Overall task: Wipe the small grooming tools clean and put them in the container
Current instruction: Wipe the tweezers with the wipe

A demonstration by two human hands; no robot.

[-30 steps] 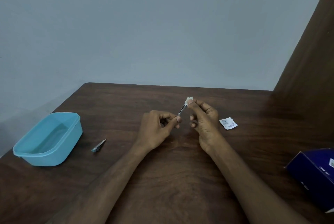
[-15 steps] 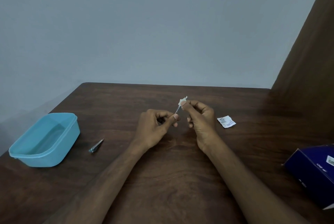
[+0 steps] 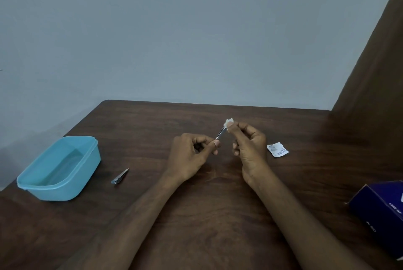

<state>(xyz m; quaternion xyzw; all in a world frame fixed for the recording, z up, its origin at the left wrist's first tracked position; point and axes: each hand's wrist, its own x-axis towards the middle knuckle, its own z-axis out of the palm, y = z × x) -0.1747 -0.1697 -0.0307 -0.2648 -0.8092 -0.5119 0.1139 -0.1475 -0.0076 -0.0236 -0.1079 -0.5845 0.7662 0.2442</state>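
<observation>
Over the middle of the dark wooden bench, the person is holding a slim metal tool, which looks like a pair of tweezers, slanted upward toward the far edge. The left hand is pinching the tool's lower end between thumb and forefinger, its other fingers curling inward. The right hand is pinching a small white wipe around the tool's upper tip, thumb and forefinger pressing the wipe against the metal. Both hands are hanging just above the bench surface, close together but not touching each other. Near the left edge, a light blue plastic container is standing open with nothing visible inside it. Between the container and the left hand, a nail clipper is lying flat on the bench, apart from both. A torn white sachet is lying just beside the right hand, toward the right edge. At the near right corner, a dark blue box is sitting partly out of view.
</observation>
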